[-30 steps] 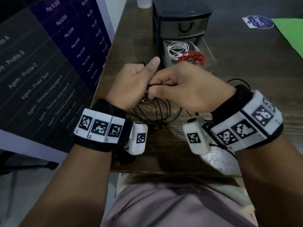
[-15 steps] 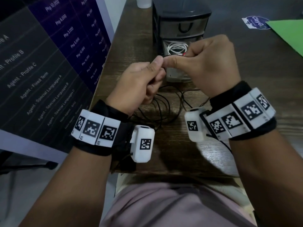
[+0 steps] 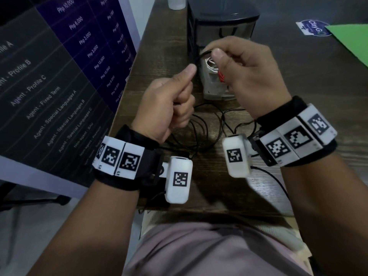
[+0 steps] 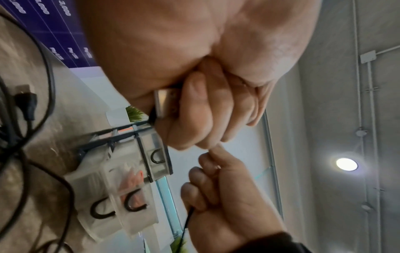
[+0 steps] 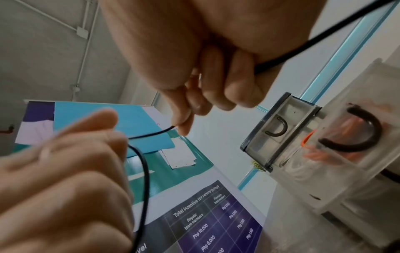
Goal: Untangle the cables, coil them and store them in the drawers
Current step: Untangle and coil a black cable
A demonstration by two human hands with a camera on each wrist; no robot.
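A thin black cable [image 3: 199, 56] runs taut between my two hands, above the table. My left hand [image 3: 179, 94] is fisted round it with the thumb up; the left wrist view shows a metal USB plug [image 4: 161, 102] inside its curled fingers. My right hand [image 3: 215, 54] pinches the cable between thumb and forefinger, just in front of the drawer unit [image 3: 223, 22]. The rest of the cable lies in loose tangled loops [image 3: 201, 128] below the hands. An open clear drawer [image 3: 211, 90] holds a white cable and a red cable [image 3: 221, 77].
A printed banner [image 3: 59, 76] stands along the table's left edge. A green sheet [image 3: 348, 40] and a round sticker [image 3: 312, 28] lie at the far right, and a white cup [image 3: 177, 3] stands behind the drawers. Another black USB plug [image 4: 26, 101] lies on the table.
My right hand has lifted up and away toward the drawers, drawing the black cable out from my left fist. The left hand has stayed nearly in place, tilting its thumb upward.
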